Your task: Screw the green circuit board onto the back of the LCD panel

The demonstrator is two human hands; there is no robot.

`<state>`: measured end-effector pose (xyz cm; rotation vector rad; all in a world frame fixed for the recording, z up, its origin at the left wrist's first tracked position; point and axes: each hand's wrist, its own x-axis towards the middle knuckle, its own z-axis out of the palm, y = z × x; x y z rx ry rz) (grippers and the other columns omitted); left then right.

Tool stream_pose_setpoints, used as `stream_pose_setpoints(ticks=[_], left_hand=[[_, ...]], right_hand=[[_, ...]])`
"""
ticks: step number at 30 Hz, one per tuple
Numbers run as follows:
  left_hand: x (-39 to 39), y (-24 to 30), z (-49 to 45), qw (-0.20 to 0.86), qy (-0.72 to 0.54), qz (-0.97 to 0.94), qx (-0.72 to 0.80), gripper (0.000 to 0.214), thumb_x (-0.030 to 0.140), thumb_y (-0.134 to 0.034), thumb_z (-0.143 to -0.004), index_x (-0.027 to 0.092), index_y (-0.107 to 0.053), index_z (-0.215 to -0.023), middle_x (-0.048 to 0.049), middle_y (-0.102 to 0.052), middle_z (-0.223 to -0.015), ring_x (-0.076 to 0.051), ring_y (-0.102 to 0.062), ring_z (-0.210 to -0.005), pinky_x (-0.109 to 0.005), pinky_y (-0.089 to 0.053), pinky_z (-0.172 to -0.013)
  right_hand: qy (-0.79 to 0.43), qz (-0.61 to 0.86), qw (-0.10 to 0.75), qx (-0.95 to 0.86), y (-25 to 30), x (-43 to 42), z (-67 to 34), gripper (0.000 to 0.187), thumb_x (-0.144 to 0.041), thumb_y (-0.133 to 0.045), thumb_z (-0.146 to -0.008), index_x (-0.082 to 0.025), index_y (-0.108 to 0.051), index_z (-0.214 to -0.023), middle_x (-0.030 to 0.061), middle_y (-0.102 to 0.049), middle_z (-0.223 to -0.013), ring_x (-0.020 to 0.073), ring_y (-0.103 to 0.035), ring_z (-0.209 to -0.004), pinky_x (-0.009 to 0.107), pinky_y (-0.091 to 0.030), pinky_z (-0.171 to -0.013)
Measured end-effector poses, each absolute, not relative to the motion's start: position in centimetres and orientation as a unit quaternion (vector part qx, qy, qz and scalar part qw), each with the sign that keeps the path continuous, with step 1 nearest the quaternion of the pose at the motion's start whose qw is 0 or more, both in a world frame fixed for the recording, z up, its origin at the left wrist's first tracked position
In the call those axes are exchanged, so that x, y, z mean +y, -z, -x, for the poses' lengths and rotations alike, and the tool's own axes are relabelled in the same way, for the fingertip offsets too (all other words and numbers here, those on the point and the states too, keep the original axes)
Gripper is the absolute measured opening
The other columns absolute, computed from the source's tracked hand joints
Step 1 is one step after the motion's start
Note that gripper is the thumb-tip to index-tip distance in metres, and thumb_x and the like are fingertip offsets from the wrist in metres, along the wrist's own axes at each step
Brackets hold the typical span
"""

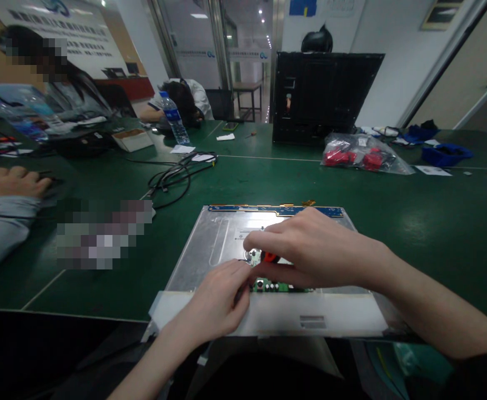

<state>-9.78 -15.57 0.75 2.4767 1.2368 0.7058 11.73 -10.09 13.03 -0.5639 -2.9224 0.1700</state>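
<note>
While the right hand (316, 241) grips an obscured tool (270, 257), the left's (222, 291) hold is unclear.

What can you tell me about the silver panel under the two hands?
The silver panel looks like flat, shiny metal with raised outlines. It lies on the green table, a blue strip along its far edge, a whitish strip along the near one. A green board shows partly on it. The left hand and right hand partly hide its middle; whether they touch it is unclear.
</note>
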Motion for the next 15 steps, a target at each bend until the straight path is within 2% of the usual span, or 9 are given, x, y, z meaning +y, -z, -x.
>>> stream_pose_setpoints(ticks=[5,9,13,15], left_hand=[[-15.62,-0.89,9.71,0.156,-0.244,-0.854,0.432,0.013,0.015,-0.042,-0.087,0.021,-0.053,-0.082,-0.0060,-0.064,-0.083,-0.023,-0.061,-0.075,-0.034,-0.047,-0.067],[-15.62,-0.79,9.76,0.158,-0.238,-0.852,0.438,0.013,0.015,-0.042,-0.087,0.021,-0.053,-0.084,-0.0068,-0.065,-0.086,-0.024,-0.062,-0.079,-0.035,-0.049,-0.071],[-15.50,-0.66,9.81,0.149,-0.238,-0.856,0.435,0.014,0.016,-0.041,-0.090,0.021,-0.053,-0.085,-0.0064,-0.065,-0.085,-0.024,-0.063,-0.078,-0.035,-0.049,-0.071],[-15.46,-0.64,9.79,0.148,-0.237,-0.856,0.435,0.015,0.016,-0.041,-0.091,0.021,-0.054,-0.086,-0.0068,-0.066,-0.086,-0.024,-0.063,-0.079,-0.035,-0.049,-0.071]], right_hand=[[-0.084,0.179,0.095,-0.976,-13.02,-10.23,-11.94,0.019,-0.023,-0.055,-0.096,-0.016,-0.057,-0.114,0.0049,-0.072,-0.097,0.0155,-0.058,-0.071,0.029,-0.028,-0.058],[-0.086,0.161,0.099,-0.978,-13.06,-10.10,-11.99,0.018,-0.025,-0.056,-0.097,-0.017,-0.056,-0.113,0.0055,-0.072,-0.099,0.0155,-0.058,-0.074,0.029,-0.029,-0.059],[-0.083,0.170,0.089,-0.978,-13.07,-9.96,-11.82,0.021,-0.039,-0.057,-0.103,-0.019,-0.059,-0.105,0.0030,-0.072,-0.088,0.0147,-0.059,-0.072,0.028,-0.027,-0.059],[-0.077,0.178,0.081,-0.978,-13.09,-9.99,-11.77,0.020,-0.038,-0.056,-0.103,-0.019,-0.059,-0.106,0.0018,-0.071,-0.083,0.0142,-0.057,-0.068,0.028,-0.026,-0.058]])
